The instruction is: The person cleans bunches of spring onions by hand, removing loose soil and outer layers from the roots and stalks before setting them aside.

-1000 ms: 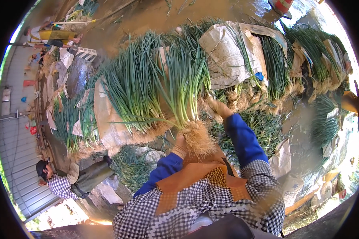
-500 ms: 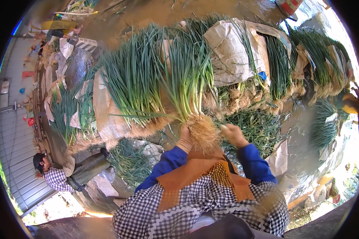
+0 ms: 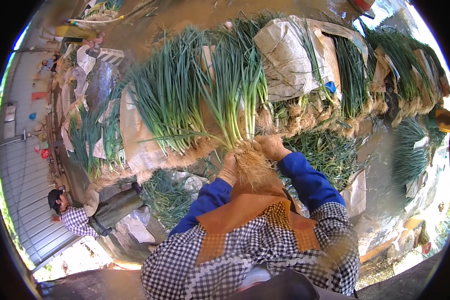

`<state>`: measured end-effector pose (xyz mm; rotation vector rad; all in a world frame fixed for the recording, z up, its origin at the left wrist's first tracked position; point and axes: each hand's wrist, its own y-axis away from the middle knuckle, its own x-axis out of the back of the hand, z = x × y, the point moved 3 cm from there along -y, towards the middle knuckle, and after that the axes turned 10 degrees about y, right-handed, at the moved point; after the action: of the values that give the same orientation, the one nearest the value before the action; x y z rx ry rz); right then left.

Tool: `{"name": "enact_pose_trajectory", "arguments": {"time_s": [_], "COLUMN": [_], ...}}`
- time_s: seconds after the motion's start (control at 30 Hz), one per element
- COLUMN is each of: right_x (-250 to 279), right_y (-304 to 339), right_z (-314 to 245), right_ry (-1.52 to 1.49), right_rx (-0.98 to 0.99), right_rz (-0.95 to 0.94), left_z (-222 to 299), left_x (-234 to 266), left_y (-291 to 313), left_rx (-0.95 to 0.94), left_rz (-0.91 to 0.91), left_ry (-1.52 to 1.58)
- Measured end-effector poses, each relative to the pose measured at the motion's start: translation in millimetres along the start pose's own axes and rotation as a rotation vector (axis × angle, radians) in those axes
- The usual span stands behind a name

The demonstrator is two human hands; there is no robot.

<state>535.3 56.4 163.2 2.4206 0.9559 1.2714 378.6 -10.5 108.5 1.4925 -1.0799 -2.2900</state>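
Observation:
A bunch of green onions [image 3: 230, 115] stretches away from me, its leafy tops far and its pale stems near. Its tangled tan roots [image 3: 255, 162] hang toward my lap over an orange-brown apron [image 3: 245, 212]. My left hand [image 3: 229, 169] is closed round the left side of the bunch, just at the root end; some fingers are hidden behind the roots. On the right side, my right hand [image 3: 272, 147] has its fingers bent in against the stem bases, right above the roots. The fingertips there are partly covered.
Larger rows of green onions [image 3: 170, 95] lie beyond, with pale sacking [image 3: 285, 60] over some. Loose green leaves [image 3: 320, 157] are heaped at the right, and another heap [image 3: 165, 200] lies at the left. A person in a checked shirt [image 3: 80, 221] is at far left.
My right hand has moved left and away from me, from apart beside the roots onto the stem bases. A few stems at the bunch's right side now stand separated. My left hand keeps its grip.

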Motion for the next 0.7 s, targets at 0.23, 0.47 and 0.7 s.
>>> {"name": "enact_pose_trajectory", "arguments": {"time_s": [0.23, 0.47, 0.7], "right_x": [4, 36, -75], "right_y": [51, 98, 115], "right_z": [6, -9, 156], "right_ry": [-0.174, -0.146, 0.087], "right_rx": [0.6, 0.253, 0.097], "right_rz": [0.026, -0.471, -0.287], "left_z": [-15, -10, 13], "left_x": [7, -35, -7], "left_y": [1, 17, 20], "left_rx": [0.096, 0.1, 0.158], "left_rz": [-0.113, -0.239, -0.155], "left_ry": [0.025, -0.021, 0.181]}}
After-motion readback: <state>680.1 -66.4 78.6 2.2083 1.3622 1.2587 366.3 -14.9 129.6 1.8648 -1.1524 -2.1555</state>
